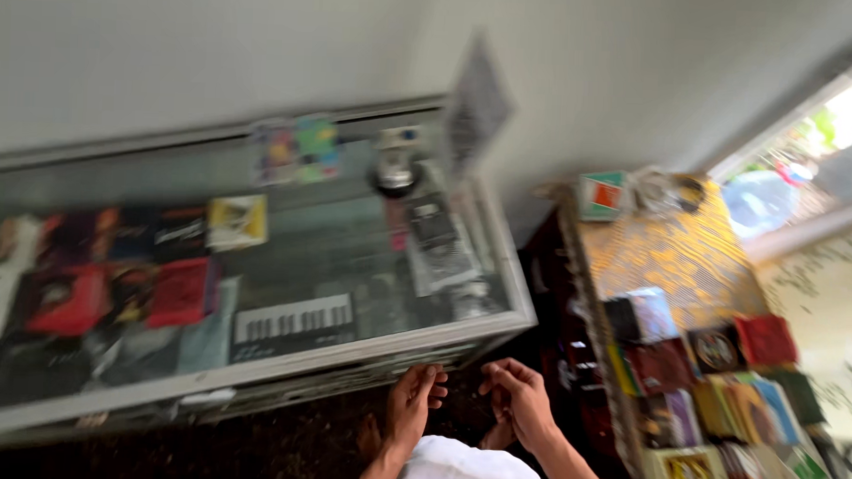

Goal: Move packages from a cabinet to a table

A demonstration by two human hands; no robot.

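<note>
Left hand [413, 400]: fingers curled, empty | right hand [520, 399]: loosely curled, grip unclear through blur | white folded cloth [470, 470]: just below both wrists | aluminium-framed glass display case [499, 322]: just ahead | risk: knuckles striking glass if extended blind.

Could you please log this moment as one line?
left hand: empty, fingers curled | right hand: empty | near: glass display case | view: blurred

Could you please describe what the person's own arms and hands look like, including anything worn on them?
Both forearms are bare, with no sleeves reaching them. The left hand and the right hand wear no gloves; the blur hides any rings or a watch. A white garment shows at the frame's bottom edge between the arms.
</note>
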